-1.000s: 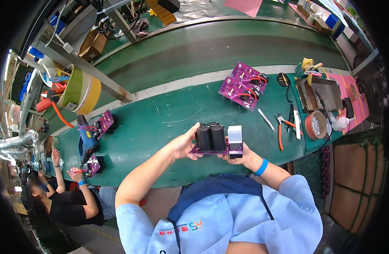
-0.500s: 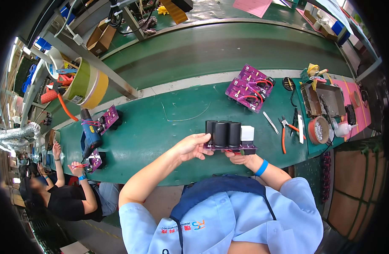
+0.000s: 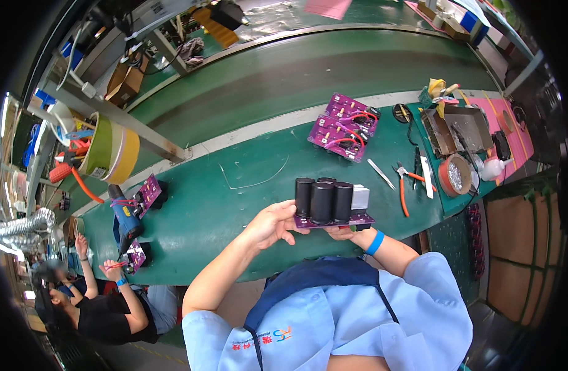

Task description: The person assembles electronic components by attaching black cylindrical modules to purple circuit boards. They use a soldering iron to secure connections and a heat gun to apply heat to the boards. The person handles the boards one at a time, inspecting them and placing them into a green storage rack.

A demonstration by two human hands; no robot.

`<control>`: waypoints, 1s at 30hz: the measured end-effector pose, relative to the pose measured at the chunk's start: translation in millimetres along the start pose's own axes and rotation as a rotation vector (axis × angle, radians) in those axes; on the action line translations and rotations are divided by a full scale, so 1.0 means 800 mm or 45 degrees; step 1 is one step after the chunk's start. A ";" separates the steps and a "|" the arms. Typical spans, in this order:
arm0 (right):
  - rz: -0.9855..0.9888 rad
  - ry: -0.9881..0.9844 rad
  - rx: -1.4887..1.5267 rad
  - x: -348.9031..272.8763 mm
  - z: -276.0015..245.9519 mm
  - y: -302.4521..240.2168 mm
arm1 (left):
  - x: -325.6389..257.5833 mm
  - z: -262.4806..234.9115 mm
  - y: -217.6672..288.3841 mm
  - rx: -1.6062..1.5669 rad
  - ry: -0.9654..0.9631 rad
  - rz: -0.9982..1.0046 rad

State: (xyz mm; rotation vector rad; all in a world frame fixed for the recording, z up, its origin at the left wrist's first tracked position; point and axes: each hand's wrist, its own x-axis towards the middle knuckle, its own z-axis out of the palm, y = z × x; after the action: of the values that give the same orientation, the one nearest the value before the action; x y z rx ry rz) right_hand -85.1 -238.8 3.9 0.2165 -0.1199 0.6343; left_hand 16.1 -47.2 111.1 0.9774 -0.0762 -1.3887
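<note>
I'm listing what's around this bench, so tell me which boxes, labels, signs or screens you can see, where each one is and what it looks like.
Cardboard box: far left behind the green belt, open, brown.
Blue and white box: top right corner, small, rectangular.
Pink sheet: top edge past the belt, flat; whether it is a sign cannot be told.
Screens: none in view.

Purple circuit board (image 3: 333, 220) with black cylinders (image 3: 321, 201), green bench (image 3: 234, 204), orange-handled pliers (image 3: 402, 185), blue wristband (image 3: 375, 242)

Glossy black plastic capacitors (image 3: 322, 201) stand on a matt purple circuit board (image 3: 335, 220); the green tabletop (image 3: 222, 210) looks smooth, rubbery, faintly shiny.
</note>
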 end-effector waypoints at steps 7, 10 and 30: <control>0.116 0.041 -0.019 -0.008 -0.030 -0.009 | 0.011 -0.019 -0.010 0.061 0.150 -0.083; 0.129 0.138 -0.050 -0.008 -0.024 -0.009 | 0.008 -0.025 -0.010 -0.002 0.128 -0.103; 0.392 0.485 -1.930 0.025 0.072 -0.051 | -0.021 -0.008 -0.009 0.497 0.192 0.343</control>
State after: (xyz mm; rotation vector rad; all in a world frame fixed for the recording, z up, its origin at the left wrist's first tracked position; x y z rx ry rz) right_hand -47.3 -272.6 56.5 -1.4007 -0.2368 0.7261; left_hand 10.1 -29.0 110.8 1.3397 -0.3640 -1.0674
